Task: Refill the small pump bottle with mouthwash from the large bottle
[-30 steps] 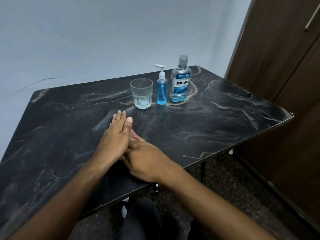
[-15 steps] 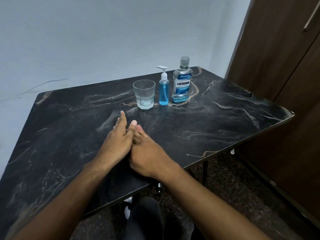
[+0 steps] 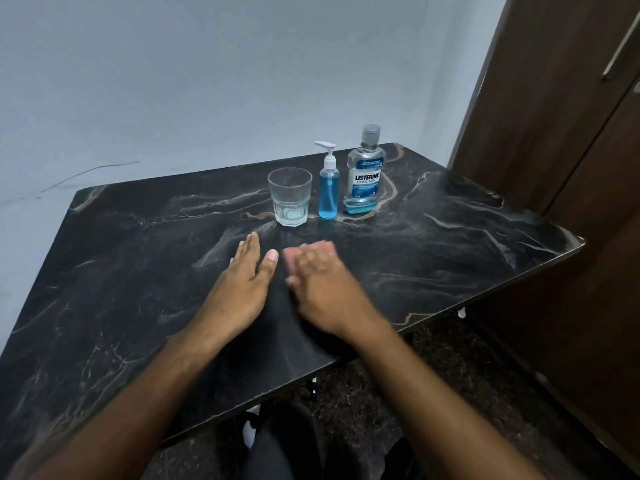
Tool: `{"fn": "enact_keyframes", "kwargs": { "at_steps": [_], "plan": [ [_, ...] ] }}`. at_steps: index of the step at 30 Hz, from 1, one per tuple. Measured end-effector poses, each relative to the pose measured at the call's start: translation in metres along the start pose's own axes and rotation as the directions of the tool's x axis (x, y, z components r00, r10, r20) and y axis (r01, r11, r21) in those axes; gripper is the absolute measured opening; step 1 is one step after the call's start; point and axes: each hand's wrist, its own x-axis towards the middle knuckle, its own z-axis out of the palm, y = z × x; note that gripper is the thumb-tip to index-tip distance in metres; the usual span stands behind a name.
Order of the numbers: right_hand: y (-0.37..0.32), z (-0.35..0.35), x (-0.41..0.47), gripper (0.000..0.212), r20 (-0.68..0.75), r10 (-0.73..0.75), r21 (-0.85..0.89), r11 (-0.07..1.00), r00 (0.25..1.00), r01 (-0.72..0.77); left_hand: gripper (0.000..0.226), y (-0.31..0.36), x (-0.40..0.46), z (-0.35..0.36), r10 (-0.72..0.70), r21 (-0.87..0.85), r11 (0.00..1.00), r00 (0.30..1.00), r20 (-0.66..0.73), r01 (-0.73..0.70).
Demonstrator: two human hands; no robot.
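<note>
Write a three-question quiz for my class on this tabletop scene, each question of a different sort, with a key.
1. True or false: the large mouthwash bottle has its cap on.
2. Multiple choice: what stands directly between the glass and the large mouthwash bottle? A) a spoon B) the small pump bottle C) a funnel
3. Fill in: blue liquid fills only the ______ of the large mouthwash bottle.

Key
1. True; the grey cap sits on its neck.
2. B; the three stand in a row at the far side of the table.
3. Bottom. Neither the left hand nor the right hand holds anything; both are near the table's front, apart from the bottles.
</note>
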Motion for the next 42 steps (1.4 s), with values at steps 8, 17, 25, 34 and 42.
{"fn": "enact_keyframes", "kwargs": {
  "at_steps": [8,17,25,34,42],
  "plan": [
    [0.007,-0.011,0.017,0.055,0.07,-0.104,0.08,0.992,0.992,0.098,0.064,-0.014,-0.009,-0.026,-0.02,0.029,0.999,0.999,-0.034,0.021],
    [-0.042,-0.015,0.086,0.025,-0.168,0.089,0.509,0.861,0.982,0.009,0.063,-0.036,-0.017,-0.047,-0.094,-0.034,0.995,0.992,-0.089,0.091],
    [-0.073,0.01,0.148,0.06,-0.256,0.043,0.031,0.999,0.966,-0.036,0.064,-0.05,-0.017,-0.05,-0.097,-0.036,0.995,0.989,-0.111,0.094],
    [-0.067,0.007,0.133,0.02,-0.088,0.124,0.417,0.906,0.988,-0.077,0.062,-0.056,-0.011,-0.045,-0.057,-0.054,0.997,0.985,-0.16,0.049],
    [-0.008,-0.022,0.059,0.034,-0.355,0.184,0.411,0.911,0.916,-0.024,0.037,-0.041,0.014,-0.032,0.216,0.197,0.968,0.922,-0.322,-0.158]
  ]
}}
